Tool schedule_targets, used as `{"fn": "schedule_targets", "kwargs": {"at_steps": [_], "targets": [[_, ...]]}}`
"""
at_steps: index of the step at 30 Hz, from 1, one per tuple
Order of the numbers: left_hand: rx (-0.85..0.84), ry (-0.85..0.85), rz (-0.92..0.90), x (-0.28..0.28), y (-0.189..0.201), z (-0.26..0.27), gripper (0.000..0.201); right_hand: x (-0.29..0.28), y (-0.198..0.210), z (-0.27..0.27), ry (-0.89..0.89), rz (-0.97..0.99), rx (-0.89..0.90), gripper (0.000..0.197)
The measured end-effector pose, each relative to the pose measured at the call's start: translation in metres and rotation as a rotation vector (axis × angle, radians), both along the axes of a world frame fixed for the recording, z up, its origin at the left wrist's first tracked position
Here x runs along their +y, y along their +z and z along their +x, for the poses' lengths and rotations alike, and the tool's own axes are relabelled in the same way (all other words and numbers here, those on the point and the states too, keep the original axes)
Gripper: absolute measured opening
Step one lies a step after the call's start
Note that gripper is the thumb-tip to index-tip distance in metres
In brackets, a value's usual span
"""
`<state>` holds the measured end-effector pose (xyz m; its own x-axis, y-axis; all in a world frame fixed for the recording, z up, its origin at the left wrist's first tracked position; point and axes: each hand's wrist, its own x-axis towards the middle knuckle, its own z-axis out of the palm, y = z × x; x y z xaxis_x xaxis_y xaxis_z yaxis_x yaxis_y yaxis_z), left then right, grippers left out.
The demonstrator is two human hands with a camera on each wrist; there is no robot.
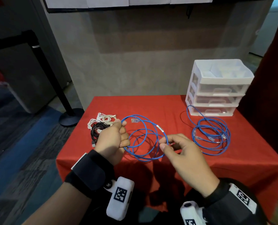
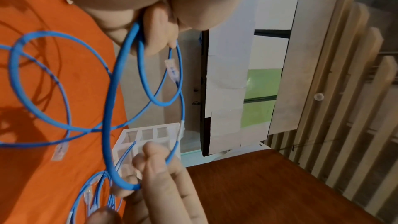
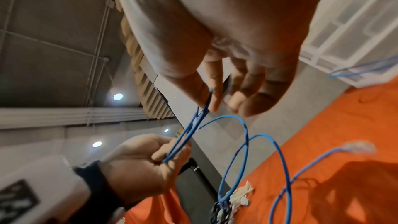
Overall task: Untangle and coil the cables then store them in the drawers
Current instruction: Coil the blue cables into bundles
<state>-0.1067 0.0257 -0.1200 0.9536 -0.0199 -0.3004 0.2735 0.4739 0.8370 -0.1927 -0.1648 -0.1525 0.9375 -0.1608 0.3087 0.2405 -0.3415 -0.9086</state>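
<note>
A blue network cable (image 1: 145, 125) hangs in several loops above the red table (image 1: 167, 104). My left hand (image 1: 114, 138) grips the loops at their left side, fingers curled round the strands (image 3: 172, 152). My right hand (image 1: 170, 144) pinches one strand of the same cable (image 3: 207, 101) between thumb and forefinger at the right side. A clear plug (image 2: 172, 67) of this cable dangles below the left hand. A second blue cable (image 1: 211, 135) lies loosely coiled on the table at the right. The white drawer unit (image 1: 216, 88) stands at the back right corner.
A bundle of white cables (image 1: 102, 119) and a black cable (image 1: 97, 130) lie at the table's left edge, behind my left hand. A black stand with a round base (image 1: 70, 117) is on the floor to the left. The table's near edge is close to my wrists.
</note>
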Motion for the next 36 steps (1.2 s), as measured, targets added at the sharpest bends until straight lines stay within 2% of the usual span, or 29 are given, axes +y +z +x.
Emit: {"fn": "schedule_targets", "kwargs": {"at_steps": [3,6,10,13,16,20,24,28,32,36], "targets": [[0.025,0.026,0.050,-0.003,-0.006,0.000,0.031,0.001,0.007,-0.006,0.082,0.189,0.011,0.013],[0.019,0.034,0.101,-0.007,-0.011,-0.002,0.030,-0.001,0.018,-0.002,0.073,0.260,-0.026,0.013],[0.001,0.018,0.087,-0.005,-0.010,-0.001,0.029,-0.002,0.022,0.007,0.064,0.434,0.014,0.014],[-0.114,-0.119,0.209,-0.009,-0.005,-0.009,0.031,-0.004,0.017,0.018,-0.021,0.323,-0.009,0.026],[-0.285,-0.182,0.409,-0.015,-0.006,-0.020,0.033,-0.006,0.013,0.028,-0.097,0.037,-0.094,0.036],[-0.621,-0.028,0.748,-0.013,-0.014,-0.019,0.031,-0.008,0.012,0.029,-0.166,-0.227,-0.132,0.031],[-0.847,0.135,0.920,-0.011,-0.018,-0.020,0.029,-0.012,0.012,0.030,-0.187,-0.243,-0.089,0.030],[-0.754,0.007,0.786,-0.015,-0.026,-0.020,0.027,-0.015,0.010,0.031,-0.152,-0.056,-0.030,0.035],[-0.524,-0.215,0.530,-0.023,-0.016,-0.024,0.028,-0.018,0.013,0.031,-0.120,0.105,-0.005,0.034],[-0.488,-0.325,0.487,-0.022,-0.011,-0.024,0.034,-0.016,0.022,0.030,0.018,0.082,0.022,0.031]]}}
